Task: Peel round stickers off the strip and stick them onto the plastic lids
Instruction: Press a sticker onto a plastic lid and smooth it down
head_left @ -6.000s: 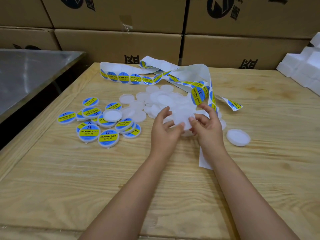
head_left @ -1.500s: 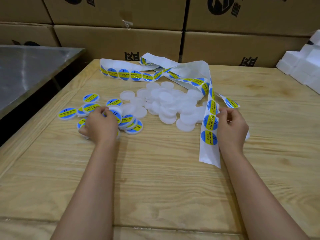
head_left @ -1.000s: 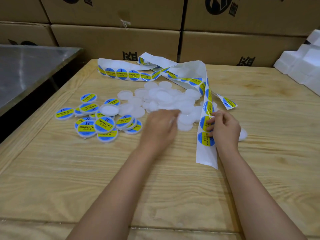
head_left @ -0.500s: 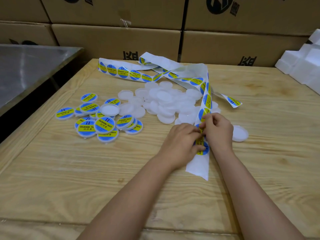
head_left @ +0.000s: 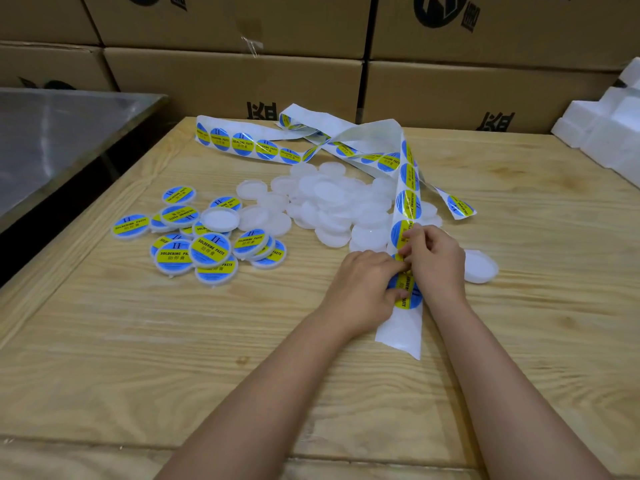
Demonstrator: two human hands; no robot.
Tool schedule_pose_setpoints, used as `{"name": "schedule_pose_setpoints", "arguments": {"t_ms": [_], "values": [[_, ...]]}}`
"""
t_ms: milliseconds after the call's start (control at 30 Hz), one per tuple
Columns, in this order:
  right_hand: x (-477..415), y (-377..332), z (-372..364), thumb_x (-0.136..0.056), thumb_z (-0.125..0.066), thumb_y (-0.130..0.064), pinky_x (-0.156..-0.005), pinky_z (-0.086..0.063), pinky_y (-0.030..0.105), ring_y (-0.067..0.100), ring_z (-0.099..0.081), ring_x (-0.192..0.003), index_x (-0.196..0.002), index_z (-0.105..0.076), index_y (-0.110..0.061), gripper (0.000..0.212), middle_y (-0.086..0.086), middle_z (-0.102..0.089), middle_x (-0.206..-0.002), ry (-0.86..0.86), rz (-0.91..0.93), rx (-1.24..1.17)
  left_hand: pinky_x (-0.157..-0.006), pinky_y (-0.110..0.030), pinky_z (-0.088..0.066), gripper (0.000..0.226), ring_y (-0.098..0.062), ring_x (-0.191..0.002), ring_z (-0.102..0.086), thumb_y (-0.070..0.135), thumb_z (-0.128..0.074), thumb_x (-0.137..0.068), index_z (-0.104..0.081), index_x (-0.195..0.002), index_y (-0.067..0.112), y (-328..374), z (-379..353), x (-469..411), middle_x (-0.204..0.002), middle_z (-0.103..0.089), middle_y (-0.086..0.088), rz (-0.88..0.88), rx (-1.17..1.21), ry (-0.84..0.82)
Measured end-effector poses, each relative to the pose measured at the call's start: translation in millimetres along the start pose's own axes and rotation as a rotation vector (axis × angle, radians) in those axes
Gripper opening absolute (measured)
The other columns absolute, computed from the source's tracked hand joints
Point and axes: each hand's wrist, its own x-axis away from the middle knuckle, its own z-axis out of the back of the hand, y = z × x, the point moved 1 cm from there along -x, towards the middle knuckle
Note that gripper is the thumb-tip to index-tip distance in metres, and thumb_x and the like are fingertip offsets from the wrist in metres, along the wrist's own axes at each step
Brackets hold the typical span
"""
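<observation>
A long white sticker strip (head_left: 408, 188) with round blue-and-yellow stickers winds from the table's far side down to my hands. My left hand (head_left: 360, 289) and my right hand (head_left: 434, 265) meet over its near end, fingers curled and pinching the strip at a sticker (head_left: 407, 292). A pile of plain white plastic lids (head_left: 332, 202) lies behind my hands. One plain lid (head_left: 479, 266) sits just right of my right hand. Lids bearing stickers (head_left: 207, 249) are heaped at the left.
The wooden table (head_left: 173, 358) ends at a raised front edge. Cardboard boxes (head_left: 225, 81) are stacked along the far side. A metal surface (head_left: 52, 133) stands at the left, white foam blocks (head_left: 609, 126) at the far right.
My left hand left the stickered lids, crossed the plain pile and joined my right hand on the strip. Over the last half second both hands hardly moved.
</observation>
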Motion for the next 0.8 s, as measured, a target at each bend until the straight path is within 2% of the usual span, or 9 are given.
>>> {"name": "schedule_pose_setpoints", "arguments": {"t_ms": [100, 200, 267, 367, 467, 567, 667, 800], "values": [[0.6, -1.5, 0.1, -0.096, -0.045, -0.031, -0.051, -0.043, 0.015, -0.003, -0.055, -0.049, -0.075, -0.063, -0.005, 0.038, -0.005, -0.061, -0.058, 0.006, 0.014, 0.019, -0.082, -0.03, -0.034, 0.027, -0.024, -0.089, -0.053, 0.02, -0.067, -0.081, -0.065, -0.107, 0.014, -0.6, 0.2, 0.8, -0.091, -0.063, -0.004, 0.023, 0.054, 0.011], [0.4, -2.4, 0.4, -0.097, -0.043, -0.037, -0.059, -0.045, 0.027, 0.005, -0.056, -0.054, -0.075, -0.062, -0.003, 0.045, -0.003, -0.061, -0.06, -0.005, -0.002, 0.016, -0.077, -0.031, -0.036, 0.02, -0.025, -0.08, -0.055, 0.015, -0.068, -0.079, -0.066, -0.098, 0.012, 0.5, 2.0, 2.9, -0.081, -0.064, -0.003, 0.015, 0.12, 0.041], [-0.6, -2.8, 1.4, -0.097, -0.042, -0.04, -0.062, -0.044, 0.028, 0.014, -0.058, -0.062, -0.075, -0.062, -0.003, 0.048, -0.003, -0.062, -0.06, -0.007, -0.021, 0.014, -0.079, -0.032, -0.039, 0.013, -0.024, -0.08, -0.057, 0.011, -0.069, -0.077, -0.068, -0.09, 0.01, 0.8, 3.8, 4.5, -0.082, -0.065, -0.003, 0.014, 0.163, 0.076], [-3.1, -3.2, 3.0, -0.096, -0.043, -0.044, -0.07, -0.046, 0.032, 0.017, -0.057, -0.067, -0.072, -0.063, -0.014, 0.044, -0.004, -0.062, -0.063, -0.046, -0.067, -0.037, -0.081, -0.03, -0.042, 0.007, -0.019, -0.084, -0.058, 0.008, -0.073, -0.073, -0.069, -0.078, 0.01, -0.5, 8.3, 5.5, -0.084, -0.065, -0.004, 0.074, 0.294, 0.162], [-5.1, -3.7, 4.8, -0.096, -0.044, -0.045, -0.074, -0.046, 0.037, 0.016, -0.055, -0.068, -0.069, -0.061, -0.022, 0.039, -0.003, -0.061, -0.064, -0.071, -0.106, -0.055, -0.067, -0.016, -0.039, 0.015, -0.004, -0.07, -0.051, 0.006, -0.075, -0.07, -0.066, -0.07, 0.018, -4.2, 14.1, 7.1, -0.073, -0.06, 0.006, 0.223, 0.489, 0.186], [-5.3, -3.6, 6.4, -0.093, -0.048, -0.046, -0.069, -0.046, 0.033, 0.013, -0.054, -0.066, -0.07, -0.063, -0.018, 0.039, -0.007, -0.061, -0.063, -0.092, -0.113, -0.035, -0.062, -0.016, -0.039, 0.025, -0.006, -0.064, -0.049, -0.002, -0.072, -0.074, -0.063, -0.068, 0.02, -10.0, 21.4, 7.6, -0.067, -0.06, 0.009, 0.346, 0.765, 0.223], [-5.0, -4.0, 8.3, -0.091, -0.054, -0.04, -0.064, -0.044, 0.029, 0.01, -0.056, -0.065, -0.068, -0.062, -0.019, 0.031, -0.009, -0.062, -0.063, -0.099, -0.1, 0.004, -0.063, -0.015, -0.044, 0.026, -0.004, -0.063, -0.056, -0.009, -0.066, -0.078, -0.062, -0.072, 0.016, -18.2, 28.2, 7.5, -0.066, -0.062, 0.009, 0.418, 0.98, 0.33], [-2.3, -6.7, 9.1, -0.088, -0.058, -0.022, -0.067, -0.044, 0.027, 0.017, -0.06, -0.073, -0.074, -0.065, -0.02, 0.016, -0.003, -0.065, -0.07, -0.087, 0.011, 0.064, -0.062, -0.013, -0.047, 0.023, 0.001, -0.06, -0.058, -0.006, -0.063, -0.081, -0.064, -0.078, 0.016, -27.9, 29.6, 5.5, -0.068, -0.064, 0.005, 0.522, 1.063, 0.43]]}}
